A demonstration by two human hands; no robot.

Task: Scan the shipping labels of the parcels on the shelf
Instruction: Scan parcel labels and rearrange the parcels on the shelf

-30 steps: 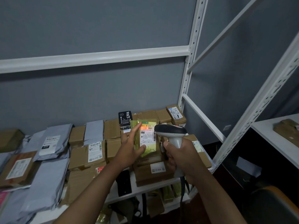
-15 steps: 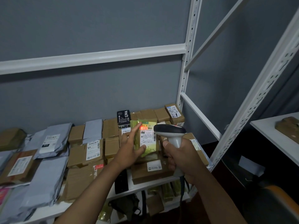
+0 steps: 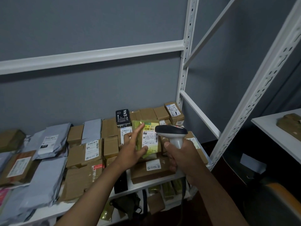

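Observation:
My left hand (image 3: 132,148) holds a yellow-green parcel (image 3: 150,139) upright above the shelf's right part, thumb on its lower front, fingers along its left side, its white shipping label facing me. My right hand (image 3: 180,156) grips the handle of a grey-and-black barcode scanner (image 3: 171,132), whose head sits just right of the label and points at it. Brown cardboard boxes (image 3: 92,152) and grey mailer bags (image 3: 48,141) with labels cover the white shelf (image 3: 156,181).
A black box (image 3: 123,118) stands at the back among the brown ones. White uprights (image 3: 187,51) and a sloping brace frame the shelf on the right. More parcels lie on the lower shelf (image 3: 156,203). A white table (image 3: 280,134) with a brown parcel stands at the right.
The red scan light seen on the label earlier is gone now. Both hands, the parcel and the scanner stay almost in place; the view has shifted slightly.

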